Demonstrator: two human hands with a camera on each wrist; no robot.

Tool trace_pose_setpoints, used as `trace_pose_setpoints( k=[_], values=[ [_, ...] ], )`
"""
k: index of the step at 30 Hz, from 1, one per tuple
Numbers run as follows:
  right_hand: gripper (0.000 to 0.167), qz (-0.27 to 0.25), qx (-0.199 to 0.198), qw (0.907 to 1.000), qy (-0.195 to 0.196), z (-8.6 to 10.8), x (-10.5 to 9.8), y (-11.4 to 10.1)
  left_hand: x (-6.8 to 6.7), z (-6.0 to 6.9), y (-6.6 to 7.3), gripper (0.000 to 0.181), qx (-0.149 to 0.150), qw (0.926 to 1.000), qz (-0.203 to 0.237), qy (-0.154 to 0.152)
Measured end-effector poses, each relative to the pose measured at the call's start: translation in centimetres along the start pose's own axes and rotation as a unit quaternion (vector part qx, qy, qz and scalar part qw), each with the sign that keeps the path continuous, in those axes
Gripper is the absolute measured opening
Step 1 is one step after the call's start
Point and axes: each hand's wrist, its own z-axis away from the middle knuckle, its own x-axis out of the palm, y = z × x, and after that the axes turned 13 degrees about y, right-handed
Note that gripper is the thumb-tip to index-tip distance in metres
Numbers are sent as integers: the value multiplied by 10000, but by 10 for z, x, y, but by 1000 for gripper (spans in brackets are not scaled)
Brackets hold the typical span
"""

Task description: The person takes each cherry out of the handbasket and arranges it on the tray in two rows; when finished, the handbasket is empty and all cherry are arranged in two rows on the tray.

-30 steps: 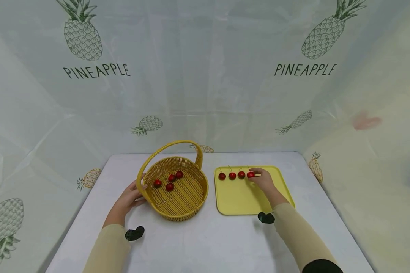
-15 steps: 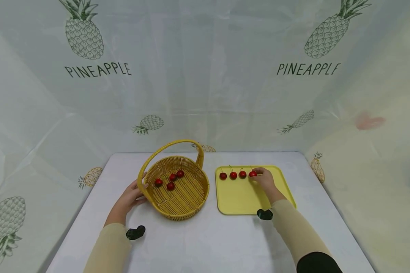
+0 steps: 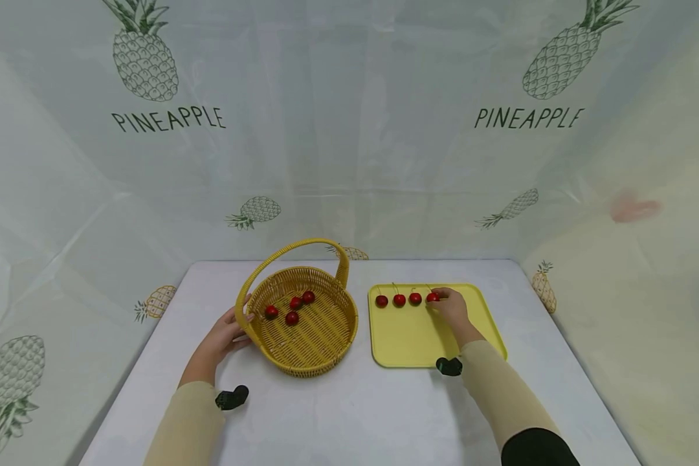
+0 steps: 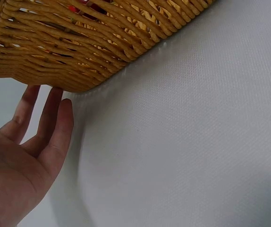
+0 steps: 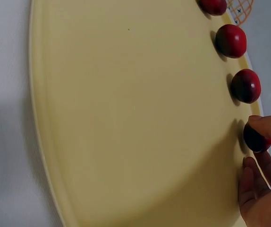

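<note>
A person in pale sleeves [image 3: 186,421] works with both hands at a white-covered table [image 3: 326,414], a yellow woven basket [image 3: 320,369] on the left and a yellow tray [image 3: 404,340] on the right. At the tray's far side, the right hand [image 3: 451,309] pinches a red cherry [image 3: 433,297] between thumb and fingers, the gap between them no wider than the fruit. The held cherry is at the right end of a row; from where I stand, I cannot tell whether it rests on the tray. Three more cherries [image 3: 399,300] sit to its left along the far edge, set apart from one another, thin stems pointing away.

The left hand [image 3: 226,333] is at the basket's left side, its fingers spread and mostly straight, tips touching the weave; whether the thumb hooks the rim I cannot tell. Four other cherries [image 3: 292,318] lie inside, in the left far part of the basket, beneath its tall arched handle [image 3: 294,246]. Behind the table hangs a pale backdrop [image 3: 349,129] printed with pineapples and the word "PINEAPPLE".
</note>
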Motion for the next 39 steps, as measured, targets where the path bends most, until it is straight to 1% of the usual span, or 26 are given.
trace_pose_setpoints(
  k=[9,14,21,35,39],
  values=[
    [40,86,-99,9999,45,3,0,0,1,-1,-2,70,4,10000,31,-25],
    [40,134,-41,9999,41,4,0,-1,0,-3,-3,69,-38,9999,89,27],
    [41,127,-44,9999,44,4,0,-3,0,-3,-3,69,14,10000,25,19],
    [43,74,-42,9999,-58,4,-1,-3,0,-2,-2,69,45,10000,16,9],
    [44,-52,-7,9999,-153,3,-3,-5,0,-2,-2,70,14,10000,14,18]
  ],
)
